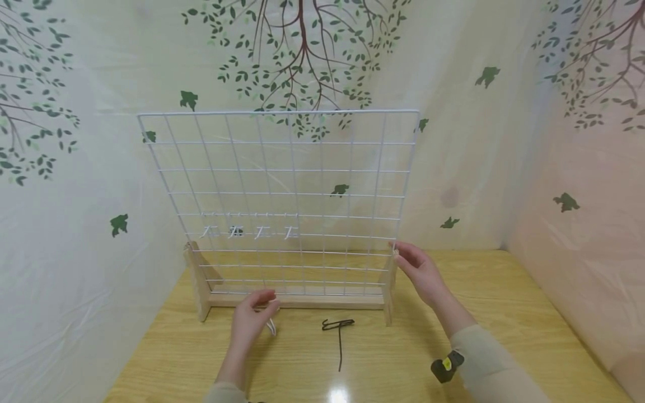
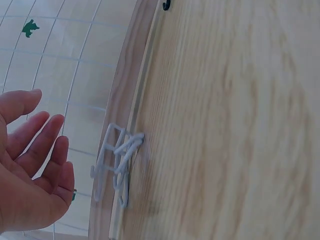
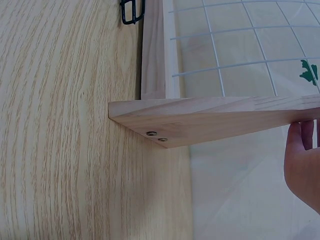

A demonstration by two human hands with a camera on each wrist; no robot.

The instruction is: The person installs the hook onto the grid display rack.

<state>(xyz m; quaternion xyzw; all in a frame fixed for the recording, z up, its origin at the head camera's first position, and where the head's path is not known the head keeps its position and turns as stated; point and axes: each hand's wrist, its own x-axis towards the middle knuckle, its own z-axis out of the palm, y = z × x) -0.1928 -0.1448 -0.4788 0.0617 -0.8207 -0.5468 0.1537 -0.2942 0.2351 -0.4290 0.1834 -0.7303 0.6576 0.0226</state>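
Note:
A white wire grid (image 1: 322, 169) stands upright in a wooden stand (image 1: 332, 302), with several white hooks (image 1: 262, 232) hanging on its lower left part. My right hand (image 1: 423, 274) pinches the top of the stand's right side post; in the right wrist view the fingertips of that hand (image 3: 304, 160) meet the wood. My left hand (image 1: 252, 319), fingers loosely bent and holding nothing, is in front of the base. Loose white hooks (image 1: 272, 327) are partly hidden by it; the left wrist view shows the white hooks (image 2: 117, 162) beside the hand (image 2: 37, 170).
On the table (image 1: 302, 369), in front of the base and right of centre, lies a black metal hook (image 1: 339, 324). A light curtain (image 1: 463, 168) with printed branches and green leaves hangs behind the grid and along both sides.

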